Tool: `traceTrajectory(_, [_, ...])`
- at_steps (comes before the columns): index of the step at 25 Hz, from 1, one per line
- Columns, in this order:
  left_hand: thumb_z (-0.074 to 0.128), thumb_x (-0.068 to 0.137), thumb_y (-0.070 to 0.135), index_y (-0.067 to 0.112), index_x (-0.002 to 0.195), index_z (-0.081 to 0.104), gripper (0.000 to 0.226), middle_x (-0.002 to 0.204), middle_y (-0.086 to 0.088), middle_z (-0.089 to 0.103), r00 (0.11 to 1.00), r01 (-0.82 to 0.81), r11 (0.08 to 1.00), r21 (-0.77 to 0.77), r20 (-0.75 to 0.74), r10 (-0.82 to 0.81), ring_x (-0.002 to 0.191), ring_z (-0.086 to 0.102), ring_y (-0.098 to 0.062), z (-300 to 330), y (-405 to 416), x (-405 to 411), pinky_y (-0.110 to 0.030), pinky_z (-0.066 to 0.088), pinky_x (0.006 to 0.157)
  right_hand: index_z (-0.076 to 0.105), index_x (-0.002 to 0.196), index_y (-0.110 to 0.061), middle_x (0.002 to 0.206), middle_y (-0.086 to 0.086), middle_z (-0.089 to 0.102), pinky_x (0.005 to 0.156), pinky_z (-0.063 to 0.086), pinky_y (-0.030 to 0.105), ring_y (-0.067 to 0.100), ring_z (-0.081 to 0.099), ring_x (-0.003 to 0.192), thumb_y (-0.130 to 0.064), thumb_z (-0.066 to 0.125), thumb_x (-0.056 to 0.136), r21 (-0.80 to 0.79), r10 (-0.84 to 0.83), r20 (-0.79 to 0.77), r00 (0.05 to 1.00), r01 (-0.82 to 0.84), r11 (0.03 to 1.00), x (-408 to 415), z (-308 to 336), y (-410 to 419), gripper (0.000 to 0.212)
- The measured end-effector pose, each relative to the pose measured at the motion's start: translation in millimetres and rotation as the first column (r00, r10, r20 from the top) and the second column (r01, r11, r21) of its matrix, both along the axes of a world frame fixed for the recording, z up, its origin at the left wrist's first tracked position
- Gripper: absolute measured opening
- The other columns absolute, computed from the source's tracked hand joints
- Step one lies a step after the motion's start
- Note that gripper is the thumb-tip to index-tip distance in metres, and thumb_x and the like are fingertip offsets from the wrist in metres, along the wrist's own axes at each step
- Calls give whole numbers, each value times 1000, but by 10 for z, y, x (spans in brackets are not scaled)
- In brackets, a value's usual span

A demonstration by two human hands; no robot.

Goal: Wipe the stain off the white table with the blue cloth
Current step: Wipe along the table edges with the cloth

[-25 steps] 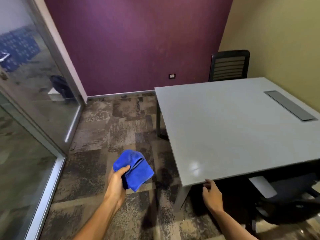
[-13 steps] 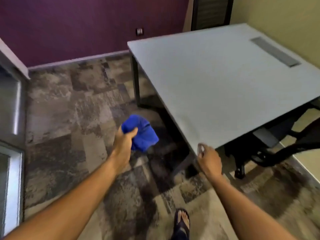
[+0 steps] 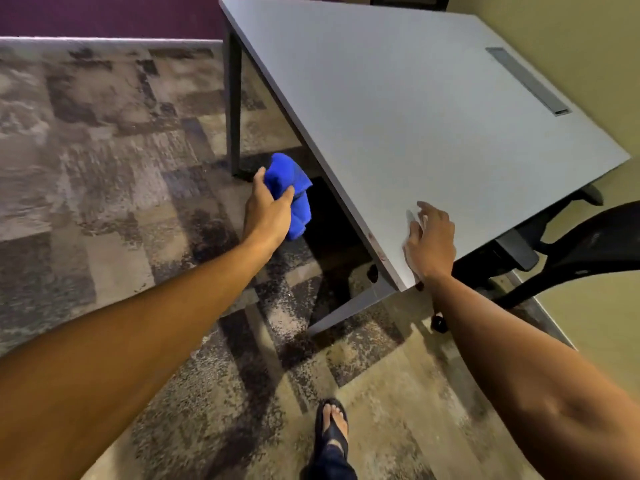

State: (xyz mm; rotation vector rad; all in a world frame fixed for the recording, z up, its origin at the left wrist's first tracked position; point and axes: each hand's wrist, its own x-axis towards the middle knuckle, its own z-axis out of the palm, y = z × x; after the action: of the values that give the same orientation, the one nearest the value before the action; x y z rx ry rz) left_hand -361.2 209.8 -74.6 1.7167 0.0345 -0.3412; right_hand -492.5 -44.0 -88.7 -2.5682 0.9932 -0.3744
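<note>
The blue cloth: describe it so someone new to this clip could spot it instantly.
Start at the white table and go off its left edge, above the carpet. There the left hand grips the blue cloth, bunched up. It is the only vivid blue thing here.

Left hand (image 3: 268, 211) closed in a grip, right hand (image 3: 431, 242) flat, fingers spread.

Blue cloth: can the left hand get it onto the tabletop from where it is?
Probably yes. The left hand holds the blue cloth beside the table edge, below it; nothing lies between. The right hand rests at the near corner.
</note>
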Motion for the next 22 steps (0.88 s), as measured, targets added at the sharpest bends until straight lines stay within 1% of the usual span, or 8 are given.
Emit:
traceTrajectory(2, [55, 100, 22, 21, 155, 29, 61, 154, -6, 45, 998, 39, 999, 36, 41, -41, 138, 44, -23, -26, -184, 28, -29, 34, 109, 49, 145, -31, 146, -3, 50, 96, 41, 37, 18, 43, 137, -34, 45, 108, -8, -28, 30, 999, 28, 1000, 5, -5, 4, 37])
traceTrajectory(6, [55, 100, 12, 14, 156, 26, 63, 161, -7, 32, 987, 144, 990, 5, 69, -144, 146, 33, -24, -108, -614, 34, -31, 30, 115, 54, 140, -31, 144, -6, 53, 98, 43, 36, 16, 48, 134, -32, 45, 108, -30, -46, 31, 998, 47, 998, 32, -40, -18, 34])
traceTrajectory(9, [56, 100, 11, 10, 157, 20, 67, 166, -7, 20, 964, 216, 974, 74, 141, -224, 151, 23, -24, -184, -872, -37, -36, 24, 122, 56, 139, -31, 144, -6, 52, 101, 48, 39, 16, 49, 134, -29, 46, 107, -36, -53, 44, 998, 55, 998, 38, -68, -49, 34])
traceTrajectory(13, [58, 96, 5, 8, 157, 21, 71, 167, -8, 12, 938, 225, 962, 156, 234, -257, 153, 17, -24, -259, -1058, -209, -39, 22, 124, 57, 137, -31, 143, -7, 53, 102, 50, 39, 15, 50, 133, -27, 47, 106, -23, -67, 78, 995, 69, 997, 49, -92, -52, 34])
traceTrajectory(16, [56, 95, -1, 11, 156, 24, 70, 167, -6, 13, 956, 185, 978, 93, 213, -201, 151, 24, -25, -275, -1087, -274, -37, 29, 121, 58, 135, -33, 142, -8, 54, 104, 50, 40, 15, 52, 132, -24, 48, 105, -32, -67, 91, 994, 70, 997, 47, -112, -52, 33])
traceTrajectory(19, [55, 95, -3, 14, 156, 27, 70, 167, -3, 16, 973, 145, 989, 12, 181, -145, 149, 31, -26, -281, -1084, -343, -32, 33, 115, 60, 135, -33, 143, -8, 54, 106, 49, 39, 16, 50, 134, -7, 53, 100, -7, -73, 99, 992, 75, 997, 50, -129, -63, 44])
traceTrajectory(21, [55, 95, -4, 15, 156, 27, 70, 167, -3, 17, 978, 130, 990, -47, 169, -120, 148, 33, -26, -291, -1108, -394, -33, 34, 114, 59, 137, -34, 144, -6, 54, 113, 43, 42, 20, 44, 138, 4, 58, 93, -42, -88, 82, 993, 91, 995, 67, -133, -58, 58])
traceTrajectory(22, [55, 95, -4, 17, 156, 27, 70, 167, -3, 18, 982, 121, 990, -72, 154, -108, 147, 34, -27, -303, -1118, -413, -34, 35, 114, 57, 139, -34, 147, -5, 53, 117, 36, 45, 22, 40, 141, 5, 60, 92, -93, -93, 67, 993, 99, 991, 82, -131, -54, 61])
